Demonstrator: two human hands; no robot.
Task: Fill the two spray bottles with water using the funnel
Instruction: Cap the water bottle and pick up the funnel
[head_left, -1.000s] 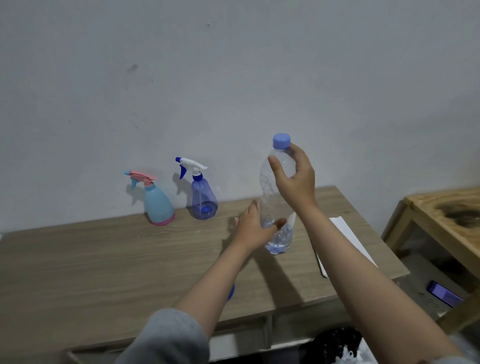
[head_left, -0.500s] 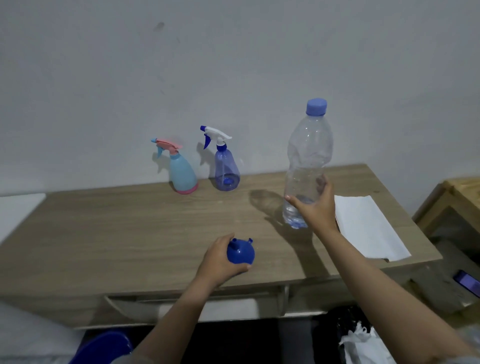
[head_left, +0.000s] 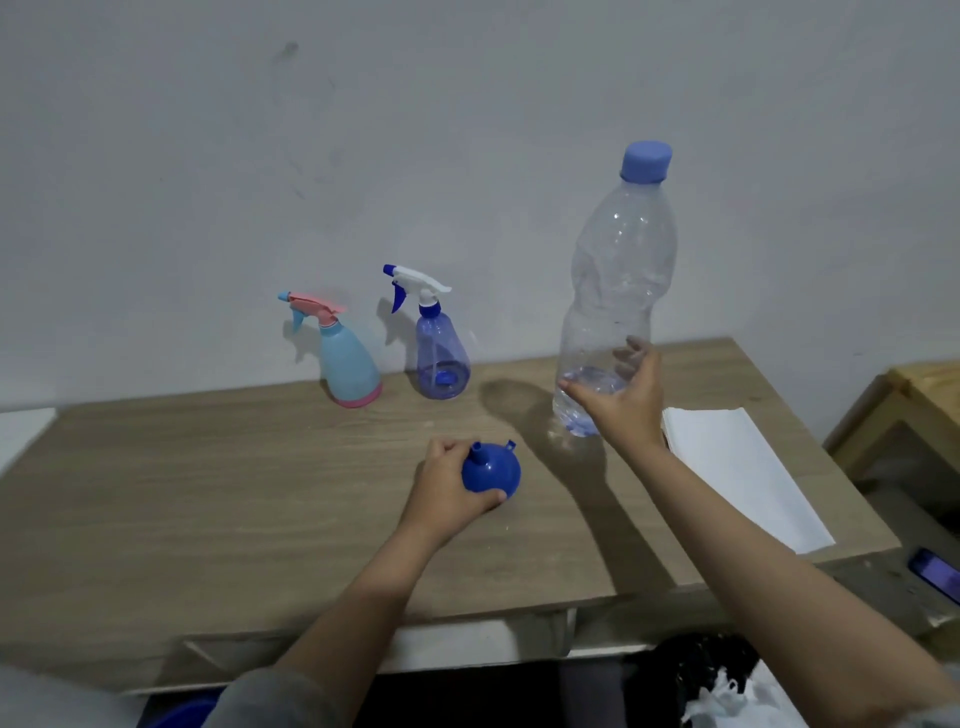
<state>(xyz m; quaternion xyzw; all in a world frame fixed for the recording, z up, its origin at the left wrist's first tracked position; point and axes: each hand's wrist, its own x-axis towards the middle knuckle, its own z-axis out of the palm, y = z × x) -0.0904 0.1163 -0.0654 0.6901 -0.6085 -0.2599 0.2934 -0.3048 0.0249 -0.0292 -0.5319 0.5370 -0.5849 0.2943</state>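
Observation:
Two spray bottles stand at the back of the wooden table (head_left: 208, 499) against the wall: a light-blue one with a pink trigger (head_left: 349, 370) and a clear blue one with a white trigger (head_left: 440, 358). Both have their spray heads on. A tall clear water bottle (head_left: 618, 291) with a blue cap stands on the table, with only a little water at its bottom. My right hand (head_left: 621, 402) wraps its lower part. My left hand (head_left: 449, 488) holds the blue funnel (head_left: 491, 470), which rests wide end down on the table with its spout up.
A white sheet of paper (head_left: 743, 473) lies at the table's right end. A second wooden table (head_left: 924, 395) stands further right, with a purple phone (head_left: 935, 571) below it. A black and white bag (head_left: 711, 680) sits under the front edge.
The water bottle, held up in both hands a second ago, now stands on the table. My left hand left it and took the funnel. My right hand slid from its top to its base.

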